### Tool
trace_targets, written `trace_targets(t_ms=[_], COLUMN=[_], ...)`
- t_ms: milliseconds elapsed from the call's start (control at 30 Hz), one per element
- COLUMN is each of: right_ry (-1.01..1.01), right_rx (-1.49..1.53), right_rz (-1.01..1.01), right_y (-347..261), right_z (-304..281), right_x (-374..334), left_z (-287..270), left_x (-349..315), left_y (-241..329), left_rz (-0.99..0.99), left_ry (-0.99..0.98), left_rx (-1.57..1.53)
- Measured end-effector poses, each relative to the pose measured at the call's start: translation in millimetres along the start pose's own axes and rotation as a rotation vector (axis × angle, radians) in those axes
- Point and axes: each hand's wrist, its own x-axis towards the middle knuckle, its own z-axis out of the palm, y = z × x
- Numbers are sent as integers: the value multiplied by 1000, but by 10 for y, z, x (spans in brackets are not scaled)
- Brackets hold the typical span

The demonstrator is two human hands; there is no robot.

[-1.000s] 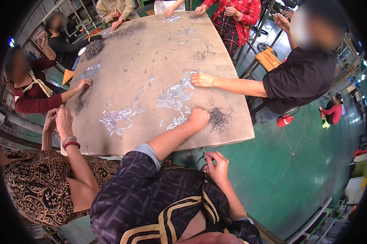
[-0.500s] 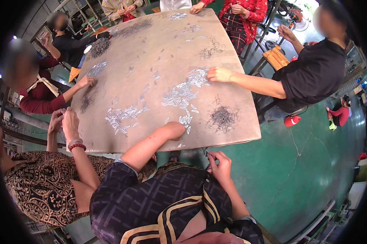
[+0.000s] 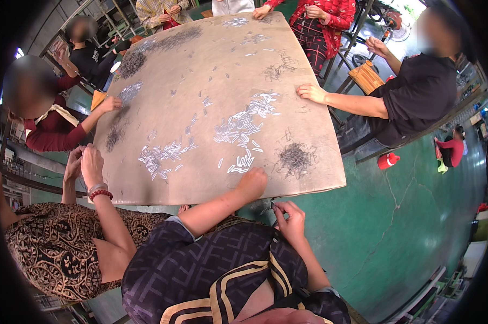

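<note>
- A person's left hand (image 3: 252, 183) is hovering over or resting on the brown tabletop (image 3: 146, 108), right of the middle of its near edge; its fingers are curling inward, and whether they are gripping anything cannot be told.
- The right hand (image 3: 292, 220) is staying low, just outside the near edge, its thumb and fingers pinching a small dark piece (image 3: 273, 205).
- Slim silver loops (image 3: 243, 162) are lying just beyond the left hand, toward the far edge and slightly left. They are pointing several ways, some with their long axis running roughly from near edge to far edge. The left hand is sitting closer to them than the right.
- A tangled heap of dark wires (image 3: 295, 156) is lying near the near right corner, beyond the left hand and to its right.
- Compared with half a second ago, the left hand is sitting farther right and closer to the near edge, leaving the loops it was covering in view; the right hand is keeping nearly the same place.
- A co-worker's hand (image 3: 311, 93), then beside the larger spread of loops, is now resting by the right edge.
</note>
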Motion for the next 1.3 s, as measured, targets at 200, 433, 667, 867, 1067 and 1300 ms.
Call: trace_targets(t_ms=[200, 433, 667, 867, 1067, 1300], right_ry=[9, 20, 11, 28, 113, 99], right_rx=[22, 21, 20, 19, 17, 22], right_rz=[43, 25, -11, -15, 21, 34], right_y=[28, 72, 71, 72, 67, 37], right_z=[-10, 10, 27, 49, 43, 113], right_x=[3, 17, 64, 83, 65, 116], left_z=[-15, 3, 68, -56, -641, -1055], left_x=[-60, 379, 662, 724, 464, -80], left_y=[-27, -191, -133, -185, -126, 193], left_rz=[2, 93, 220, 70, -239, -193], left_ry=[-86, 88, -131, -176, -168, -230], left_rx=[-6, 48, 277, 204, -656, -1113])
